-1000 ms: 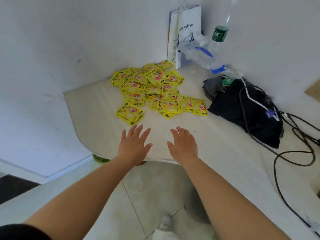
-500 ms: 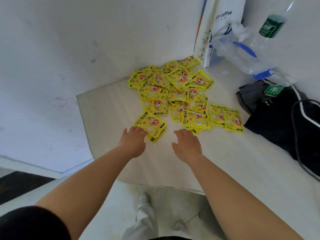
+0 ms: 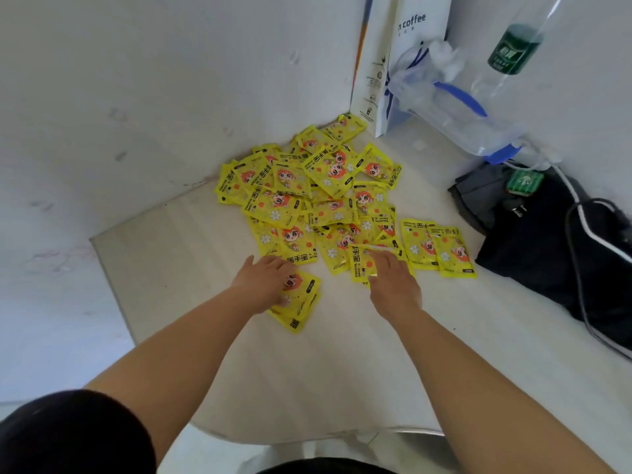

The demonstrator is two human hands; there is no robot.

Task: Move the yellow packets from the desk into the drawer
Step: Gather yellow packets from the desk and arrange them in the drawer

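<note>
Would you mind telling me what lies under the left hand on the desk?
The left hand rests on a yellow packet that lies on a second packet. Its palm covers the top packet's left part, so anything else beneath is hidden.

Pale desk (image 3: pixel 342 354), set into a white corner, and it's crowded. Straight beyond both hands sprawls a heap of yellow packets (image 3: pixel 321 196), overlapping every which way. The left hand (image 3: pixel 265 283) rests on two stacked packets (image 3: pixel 301 302) at the heap's near edge. The right hand (image 3: pixel 393 285) touches another packet there. Just right of that hand lies a pair of packets (image 3: pixel 437 249), side by side. Further right there's a black bag (image 3: pixel 547 241). Far beyond the right hand a white paper bag (image 3: pixel 403 46) stands upright, with a clear plastic bag (image 3: pixel 444 107) beside it and a bottle (image 3: pixel 513 53) behind (base hidden).
</note>
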